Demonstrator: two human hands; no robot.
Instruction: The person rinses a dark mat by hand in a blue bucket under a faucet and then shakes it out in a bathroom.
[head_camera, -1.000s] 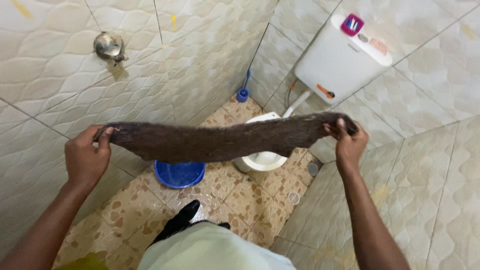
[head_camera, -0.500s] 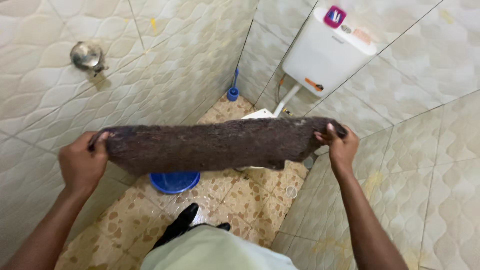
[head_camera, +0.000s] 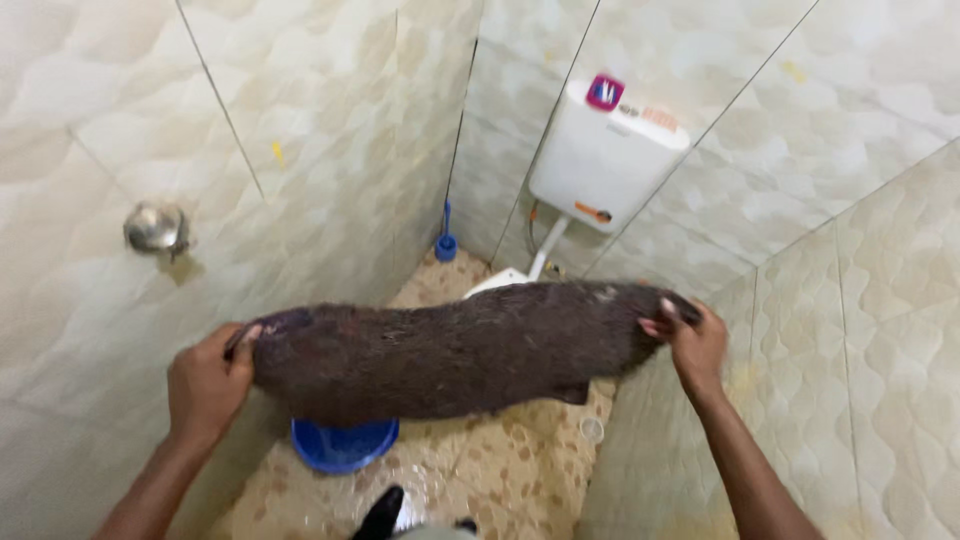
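Note:
I hold a dark brown shaggy mat (head_camera: 450, 350) stretched out level between both hands, chest-high over a tiled floor. My left hand (head_camera: 205, 385) grips its left end and my right hand (head_camera: 690, 340) grips its right end. The mat hangs in front of a white toilet bowl (head_camera: 497, 282), hiding most of it, and covers the upper part of a blue bucket (head_camera: 343, 445) standing on the floor below.
A white cistern (head_camera: 605, 155) hangs on the back wall with a pipe running down. A blue brush (head_camera: 446, 242) stands in the far corner. A metal tap (head_camera: 155, 228) sticks out of the left wall. Tiled walls close in on both sides. A dark shoe (head_camera: 383, 512) shows at the bottom.
The mat has spread taller between my hands and now hides more of the toilet bowl. The view has tilted up and to the left.

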